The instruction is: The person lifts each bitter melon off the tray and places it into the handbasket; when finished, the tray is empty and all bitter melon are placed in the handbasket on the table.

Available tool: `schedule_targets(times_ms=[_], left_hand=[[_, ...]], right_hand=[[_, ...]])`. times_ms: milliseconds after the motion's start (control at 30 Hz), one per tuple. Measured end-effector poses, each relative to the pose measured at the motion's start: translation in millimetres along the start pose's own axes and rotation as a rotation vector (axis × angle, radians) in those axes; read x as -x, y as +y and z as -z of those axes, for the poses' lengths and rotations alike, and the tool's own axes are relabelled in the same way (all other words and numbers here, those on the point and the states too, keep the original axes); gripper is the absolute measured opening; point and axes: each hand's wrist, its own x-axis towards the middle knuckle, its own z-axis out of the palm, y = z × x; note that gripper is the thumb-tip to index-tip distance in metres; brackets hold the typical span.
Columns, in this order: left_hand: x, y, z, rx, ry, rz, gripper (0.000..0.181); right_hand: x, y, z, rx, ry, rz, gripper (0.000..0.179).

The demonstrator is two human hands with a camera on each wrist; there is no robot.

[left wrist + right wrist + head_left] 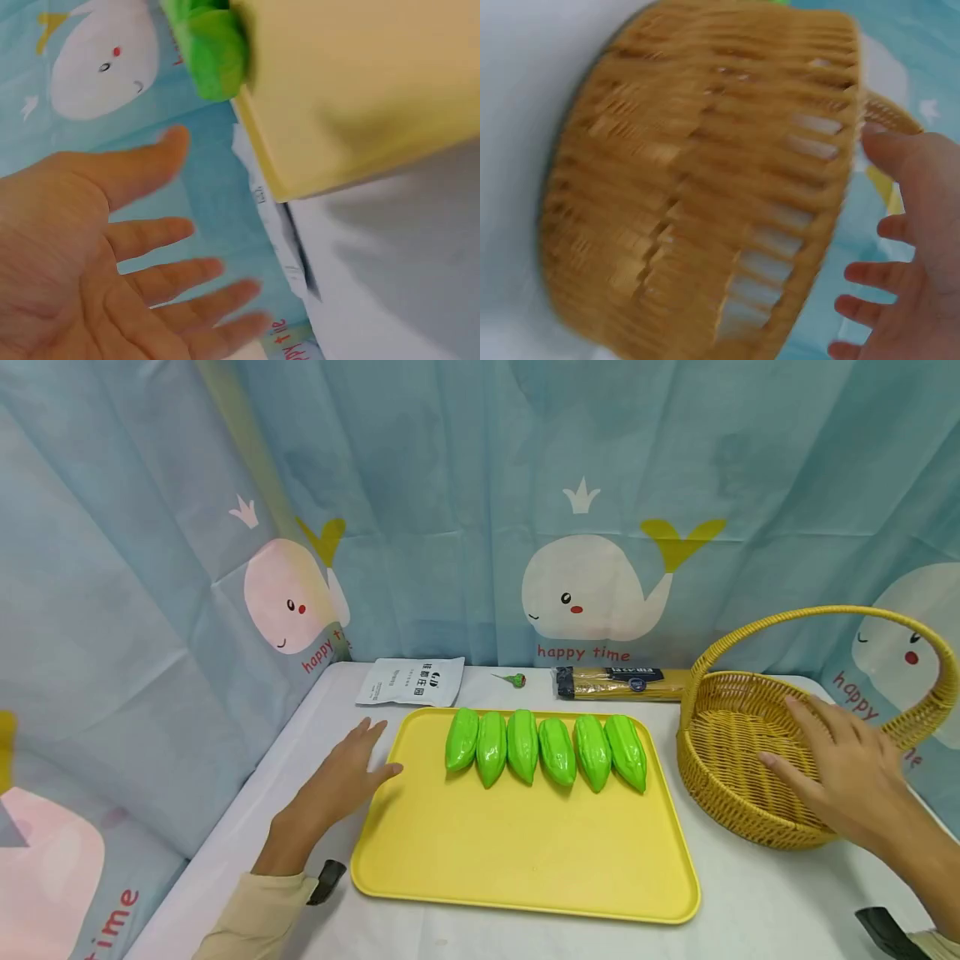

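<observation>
My left hand (339,781) hovers at the left edge of a yellow tray (525,860), fingers spread and holding nothing. In the left wrist view, that hand (112,262) shows its palm, the thumb apart from the fingers. Several glossy green, ridged, fruit-like pieces (522,745) lie side by side in a row along the tray's far part. My right hand (855,768) is over the right side of a yellow woven basket (750,760) with a tall arched handle. Its fingers are extended; in the right wrist view the thumb overlaps the rim of the basket (705,180).
Behind the tray lie a white printed pouch (412,682), a small green item (514,680) with a thin tip, and a clear pack of long yellow sticks (630,684), reaching behind the basket. A blue whale-print curtain (450,527) hangs around the white table.
</observation>
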Motion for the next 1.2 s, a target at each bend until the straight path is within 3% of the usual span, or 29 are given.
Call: schedule_targets(times_ms=[200, 367, 467, 567, 700, 833, 1200], left_hand=[[-10.3, -2.5, 11.8, 0.122, -0.028, 0.001, 0.06], [-19.7, -11.0, 11.5, 0.156, -0.099, 0.036, 0.055], [-24.7, -16.1, 7.4, 0.197, -0.137, 0.075, 0.056], [-29.9, -19.6, 1.7, 0.297, -0.151, 0.104, 0.057], [-38.0, -23.1, -5.3, 0.416, -0.143, 0.129, 0.056], [-44.4, -26.3, -9.0, 0.439, -0.116, 0.166, 0.052], [-49.3, -31.2, -11.7, 0.475, -0.104, 0.21, 0.048]], right_hand=[[-5.8, -28, 5, -0.204, 0.137, 0.066, 0.068], [-11.3, -59, 9, -0.312, 0.18, 0.101, 0.057], [-15.1, -78, 8, -0.41, 0.136, 0.099, 0.053], [-20.7, -96, 6, -0.537, 0.052, 0.082, 0.051], [-30.5, -116, -2, -0.677, -0.095, 0.04, 0.054], [-41.2, -129, -18, -0.753, -0.217, 0.002, 0.058], [-63.0, -144, -56, -0.769, -0.255, -0.053, 0.062]])
